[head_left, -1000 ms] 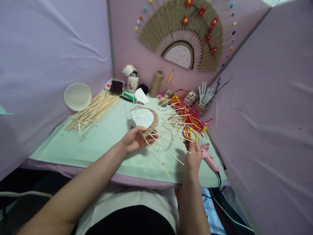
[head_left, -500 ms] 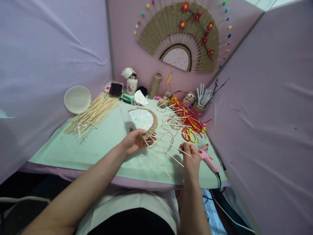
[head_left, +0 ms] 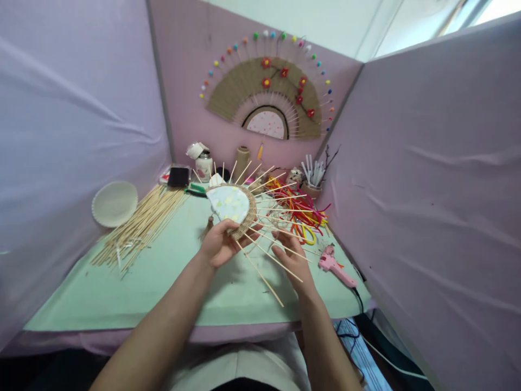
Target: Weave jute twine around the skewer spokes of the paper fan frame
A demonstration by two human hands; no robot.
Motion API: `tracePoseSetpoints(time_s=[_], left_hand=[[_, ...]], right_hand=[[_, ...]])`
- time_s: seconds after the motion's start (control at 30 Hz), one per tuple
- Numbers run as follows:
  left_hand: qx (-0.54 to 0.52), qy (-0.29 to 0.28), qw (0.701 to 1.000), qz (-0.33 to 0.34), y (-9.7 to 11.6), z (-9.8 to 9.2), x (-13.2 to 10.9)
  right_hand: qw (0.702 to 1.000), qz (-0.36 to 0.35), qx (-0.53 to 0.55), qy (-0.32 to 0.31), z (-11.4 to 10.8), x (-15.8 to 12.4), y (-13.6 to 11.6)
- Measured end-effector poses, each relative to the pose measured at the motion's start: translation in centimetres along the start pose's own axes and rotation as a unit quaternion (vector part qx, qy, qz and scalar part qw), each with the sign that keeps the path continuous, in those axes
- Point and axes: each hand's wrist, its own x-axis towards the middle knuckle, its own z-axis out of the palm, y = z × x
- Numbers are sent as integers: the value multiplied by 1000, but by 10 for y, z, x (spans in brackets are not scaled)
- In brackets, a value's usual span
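My left hand [head_left: 217, 245] grips a half-made fan [head_left: 232, 209]: a half-round paper centre with a woven twine rim and several thin wooden sticks fanning out to the right. It is held up above the green table top [head_left: 163, 260]. My right hand [head_left: 293, 259] lies under the spread sticks [head_left: 277, 255], palm turned up, fingers stretched out and touching them. No stick is pinched in it.
A bundle of loose sticks [head_left: 138, 228] and a white paper plate [head_left: 114, 202] lie at the left. Coloured pipe cleaners [head_left: 301, 209], a pink glue gun [head_left: 336, 266], a twine spool [head_left: 242, 161], jars and a finished fan [head_left: 266, 98] on the back wall are around. Purple cloth walls close in three sides.
The camera has tilted up. My left hand has raised the fan slightly. My right hand let go of a stick's end and moved left under the sticks, fingers now spread.
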Motion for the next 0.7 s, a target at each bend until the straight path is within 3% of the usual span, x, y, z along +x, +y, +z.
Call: tracePoseSetpoints(time_s=[0.17,0.37,0.53,0.7], left_hand=[[2,-56,997,-44,25,0,20],[16,-90,992,-86,43,-22,29],[18,-57,994,-90,45,-43,27],[20,-20,997,-70,43,-51,29]], right_hand=[[999,24,-25,-32,-1,10,-11],[997,31,-61,-34,-9,11,-23],[999,42,9,8,-13,12,-18],[996,13,70,62,-13,10,-16]])
